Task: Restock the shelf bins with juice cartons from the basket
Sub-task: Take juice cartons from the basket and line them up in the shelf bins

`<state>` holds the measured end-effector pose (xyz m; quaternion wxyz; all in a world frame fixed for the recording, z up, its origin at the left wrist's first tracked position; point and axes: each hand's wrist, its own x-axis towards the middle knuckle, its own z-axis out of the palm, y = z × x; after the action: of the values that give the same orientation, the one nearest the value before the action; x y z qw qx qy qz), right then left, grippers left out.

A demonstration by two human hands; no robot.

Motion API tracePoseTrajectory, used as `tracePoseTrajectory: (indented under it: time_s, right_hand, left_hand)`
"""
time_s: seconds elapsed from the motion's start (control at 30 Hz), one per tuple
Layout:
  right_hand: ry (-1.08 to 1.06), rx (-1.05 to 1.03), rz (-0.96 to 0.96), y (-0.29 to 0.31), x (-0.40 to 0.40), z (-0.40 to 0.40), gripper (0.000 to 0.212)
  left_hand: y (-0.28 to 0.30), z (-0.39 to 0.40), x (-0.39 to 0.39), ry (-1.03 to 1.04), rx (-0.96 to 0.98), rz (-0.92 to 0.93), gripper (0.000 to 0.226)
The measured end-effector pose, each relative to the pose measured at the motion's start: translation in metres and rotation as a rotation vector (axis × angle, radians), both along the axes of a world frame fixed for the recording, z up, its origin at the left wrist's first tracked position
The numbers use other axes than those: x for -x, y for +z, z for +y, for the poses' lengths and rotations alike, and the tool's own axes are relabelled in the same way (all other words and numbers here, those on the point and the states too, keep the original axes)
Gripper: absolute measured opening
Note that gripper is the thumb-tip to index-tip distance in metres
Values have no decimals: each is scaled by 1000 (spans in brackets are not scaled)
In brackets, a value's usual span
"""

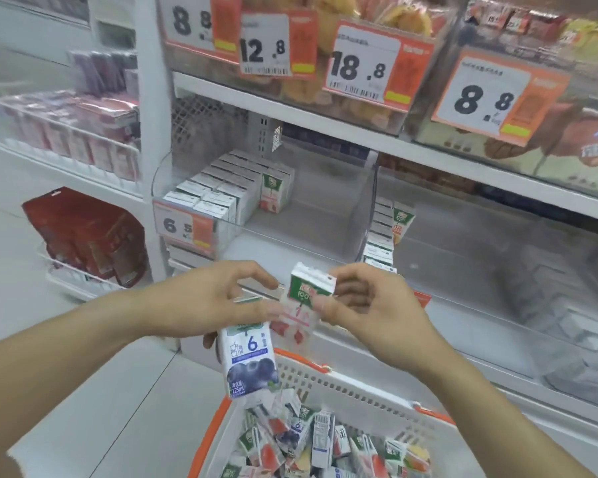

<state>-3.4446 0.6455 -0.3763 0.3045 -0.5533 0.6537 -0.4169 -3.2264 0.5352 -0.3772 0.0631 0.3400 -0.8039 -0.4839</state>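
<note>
Both bare forearms rise from the lower corners of the frame and meet near its centre. The left hand [218, 301] has its fingers curled down in a grip. The right hand [366, 305] pinches between thumb and fingertips, though blur probably hides the exact contact.

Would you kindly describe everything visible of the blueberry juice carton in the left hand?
The blueberry carton is a small white paperboard box with a blue "6", dark berries and a green-edged top. It hangs tilted, upper end gripped by the left hand, lower end above the cartons heaped in the basket.
</note>
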Motion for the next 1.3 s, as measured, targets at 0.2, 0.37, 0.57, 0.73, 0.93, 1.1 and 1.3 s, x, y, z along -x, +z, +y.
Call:
tracePoseTrajectory:
  time_s: [0.2, 0.37, 0.57, 0.73, 0.93, 1.1, 1.3]
  right_hand:
    - [-175, 171, 5, 34, -19, -72, 27]
    - [-254, 70, 66, 22, -13, -175, 22]
    - [-331, -132, 70, -17, 14, -285, 36]
    - [-425, -79, 2, -31, 7, -289, 41]
    - [-239, 45, 169, 9, 1, -202, 18]
    - [31, 47, 109, 26, -8, -76, 4]
    - [51, -187, -197, -11, 36, 13, 43]
  left_hand:
    - [3, -26, -44, 141, -7, 38, 58]
    - [-17, -41, -55, 182, -20, 26, 56]
    - [-32, -59, -54, 139, 18, -31, 46]
    - [-36, -71, -57, 159, -14, 63, 40]
    - [-32, -68, -31, 197, -25, 221, 25]
    - [-29, -56, 3, 204, -77, 244, 47]
    - [-22, -11, 68, 47, -275, 227, 41]
